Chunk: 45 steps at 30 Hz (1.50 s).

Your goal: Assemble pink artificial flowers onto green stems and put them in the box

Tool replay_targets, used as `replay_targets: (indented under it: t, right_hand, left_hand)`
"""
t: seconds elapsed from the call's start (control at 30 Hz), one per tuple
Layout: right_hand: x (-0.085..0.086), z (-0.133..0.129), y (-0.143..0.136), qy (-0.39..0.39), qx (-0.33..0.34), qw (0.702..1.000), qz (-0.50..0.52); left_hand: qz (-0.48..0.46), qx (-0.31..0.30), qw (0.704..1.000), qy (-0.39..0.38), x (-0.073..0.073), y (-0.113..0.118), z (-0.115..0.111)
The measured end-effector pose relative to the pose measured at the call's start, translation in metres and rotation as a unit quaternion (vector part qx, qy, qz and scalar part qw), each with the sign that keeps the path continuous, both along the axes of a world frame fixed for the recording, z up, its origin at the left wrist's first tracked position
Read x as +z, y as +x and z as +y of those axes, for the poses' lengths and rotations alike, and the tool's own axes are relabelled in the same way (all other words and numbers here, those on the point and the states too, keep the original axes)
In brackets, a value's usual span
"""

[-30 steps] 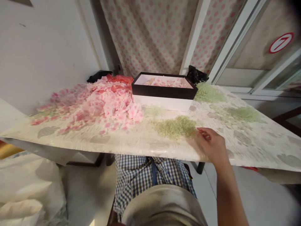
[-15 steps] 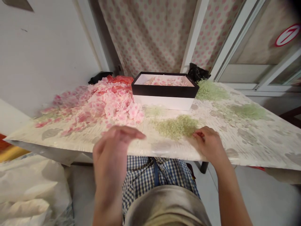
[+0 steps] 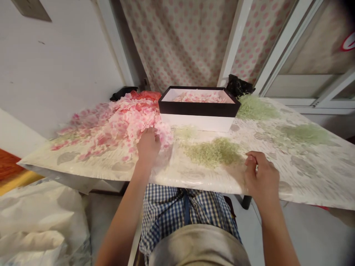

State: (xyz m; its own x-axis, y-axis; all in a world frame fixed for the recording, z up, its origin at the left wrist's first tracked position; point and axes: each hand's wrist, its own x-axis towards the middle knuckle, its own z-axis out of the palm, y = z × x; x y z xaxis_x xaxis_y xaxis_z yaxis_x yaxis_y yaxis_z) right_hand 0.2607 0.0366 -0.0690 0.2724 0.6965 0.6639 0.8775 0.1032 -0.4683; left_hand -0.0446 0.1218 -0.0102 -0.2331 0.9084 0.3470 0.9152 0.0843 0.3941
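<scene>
A home craft workroom: pink fabric petals (image 3: 116,123) heaped on a leaf-patterned oilcloth table (image 3: 305,166), pink-dotted curtain (image 3: 188,40) behind.

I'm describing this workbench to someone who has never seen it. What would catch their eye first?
The big heap of pink petals across the table's left half, with the left hand reaching into its near edge. Behind it stands a black-rimmed white box holding more pink petals. Pale green piles lie to the right, and the right hand rests curled at the table edge beside the nearest one.
</scene>
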Motion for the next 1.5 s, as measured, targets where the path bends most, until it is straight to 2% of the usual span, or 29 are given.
replay_targets:
  t: [0.2, 0.33, 0.5, 0.67, 0.77, 1.03, 1.17, 1.27, 1.33, 1.4, 1.43, 1.5]
  right_hand:
    - [0.001, -0.001, 0.0, 0.033, 0.008, 0.999, 0.015]
    - [0.002, -0.002, 0.0, 0.029, -0.023, 0.999, 0.038]
    - [0.001, -0.002, 0.0, 0.0, -0.059, 0.997, 0.059]
    - [0.0, -0.002, 0.001, -0.01, -0.038, 0.996, 0.078]
    - [0.0, -0.002, 0.001, -0.011, -0.034, 0.996, 0.077]
    - [0.002, -0.001, -0.002, 0.015, -0.028, 0.997, 0.075]
    - [0.002, -0.004, -0.006, 0.026, -0.02, 0.991, 0.126]
    - [0.012, -0.016, -0.018, 0.053, 0.054, 0.976, 0.203]
    - [0.025, -0.03, -0.034, 0.052, 0.175, 0.95, 0.254]
    - [0.039, -0.044, -0.053, 0.03, 0.336, 0.906, 0.255]
    - [0.046, -0.05, -0.062, 0.002, 0.388, 0.885, 0.256]
    - [0.053, -0.058, -0.077, -0.031, 0.437, 0.856, 0.273]
  left_hand:
    - [-0.021, -0.019, 1.0, 0.007, -0.002, -0.003, -0.001]
    - [-0.035, -0.044, 0.998, 0.019, -0.005, -0.004, -0.002]
    - [-0.082, -0.062, 0.99, 0.096, -0.006, -0.006, 0.0]
    - [-0.156, -0.088, 0.959, 0.219, -0.003, -0.003, 0.0]
    - [-0.203, -0.121, 0.938, 0.252, -0.004, -0.002, -0.002]
    - [-0.284, -0.201, 0.899, 0.267, -0.01, -0.003, 0.003]
    - [-0.335, -0.232, 0.881, 0.241, -0.009, 0.009, -0.015]
    - [-0.377, -0.237, 0.871, 0.208, -0.009, 0.026, -0.053]
    - [-0.429, -0.226, 0.862, 0.148, -0.01, 0.038, -0.083]
    - [-0.444, -0.243, 0.858, 0.085, -0.012, 0.047, -0.111]
    - [-0.447, -0.264, 0.852, 0.064, -0.013, 0.051, -0.123]
    - [-0.433, -0.315, 0.844, 0.039, -0.014, 0.055, -0.141]
